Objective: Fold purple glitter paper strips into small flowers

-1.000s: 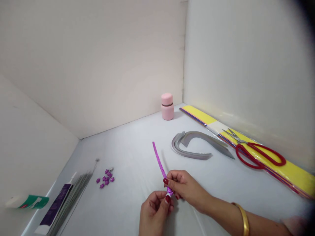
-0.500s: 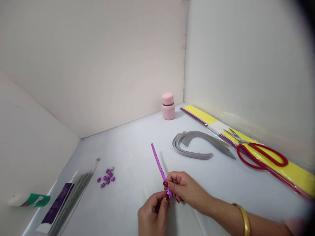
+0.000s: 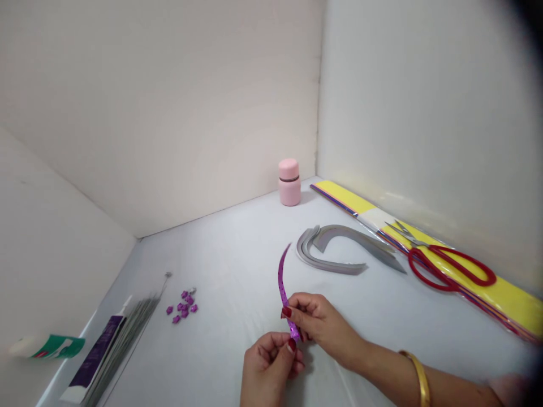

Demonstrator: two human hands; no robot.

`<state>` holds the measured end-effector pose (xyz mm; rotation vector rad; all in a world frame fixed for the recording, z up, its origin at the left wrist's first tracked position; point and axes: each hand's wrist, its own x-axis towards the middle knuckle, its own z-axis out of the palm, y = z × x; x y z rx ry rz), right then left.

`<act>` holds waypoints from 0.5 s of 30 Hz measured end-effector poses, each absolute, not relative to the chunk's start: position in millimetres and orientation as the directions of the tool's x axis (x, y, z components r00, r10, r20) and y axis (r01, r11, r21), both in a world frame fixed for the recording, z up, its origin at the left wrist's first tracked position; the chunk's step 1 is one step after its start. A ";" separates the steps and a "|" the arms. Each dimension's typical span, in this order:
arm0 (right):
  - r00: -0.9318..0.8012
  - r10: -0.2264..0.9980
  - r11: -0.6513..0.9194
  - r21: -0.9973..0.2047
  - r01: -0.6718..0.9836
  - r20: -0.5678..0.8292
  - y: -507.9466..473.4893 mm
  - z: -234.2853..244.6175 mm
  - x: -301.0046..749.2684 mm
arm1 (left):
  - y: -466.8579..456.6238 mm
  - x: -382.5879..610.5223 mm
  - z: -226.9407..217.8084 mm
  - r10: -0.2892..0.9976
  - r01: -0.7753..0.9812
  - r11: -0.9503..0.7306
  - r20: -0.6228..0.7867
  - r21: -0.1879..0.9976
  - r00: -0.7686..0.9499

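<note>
A shiny purple paper strip (image 3: 281,277) rises from between my fingers, its free end curving up and to the right. At its lower end is a small folded knot (image 3: 294,333). My left hand (image 3: 271,364) pinches this folded end between thumb and forefinger. Just above it, my right hand (image 3: 320,322) grips the strip with thumb and fingers closed. Several small purple folded paper stars (image 3: 185,308) lie in a cluster to the left, with a silvery piece (image 3: 192,291) among them.
Red-handled scissors (image 3: 439,263) lie on a long pack of yellow and coloured paper (image 3: 348,198) at right. Curved grey strips (image 3: 331,265) and a pink jar (image 3: 289,189) sit farther back. At left are a purple-and-white tube (image 3: 97,350), thin wires (image 3: 127,339) and a green-and-white tube (image 3: 59,346).
The strip's free end has swung to the right and now bends in a curve. My left hand has shifted slightly right, and the folded end has turned between my fingers.
</note>
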<state>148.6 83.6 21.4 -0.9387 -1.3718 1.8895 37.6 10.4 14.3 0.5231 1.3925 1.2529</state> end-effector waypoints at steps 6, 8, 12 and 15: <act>-0.606 0.753 -0.321 -0.947 0.004 -0.257 84.1 18.6 148.3 | 9.5 31.8 12.9 0.900 -0.280 0.230 -0.313 0.932 -0.302; -0.615 0.745 -0.320 -0.947 0.012 -0.259 84.3 19.5 148.3 | 10.2 31.2 11.7 0.907 -0.343 0.243 -0.339 0.907 -0.252; -0.614 0.754 -0.289 -0.957 0.012 -0.235 83.7 21.0 147.9 | 12.9 31.8 9.4 0.882 -0.472 0.333 -0.447 0.816 -0.151; -0.598 0.773 -0.257 -0.966 0.010 -0.212 82.7 20.4 148.2 | 14.0 32.5 9.2 0.882 -0.487 0.336 -0.451 0.806 -0.136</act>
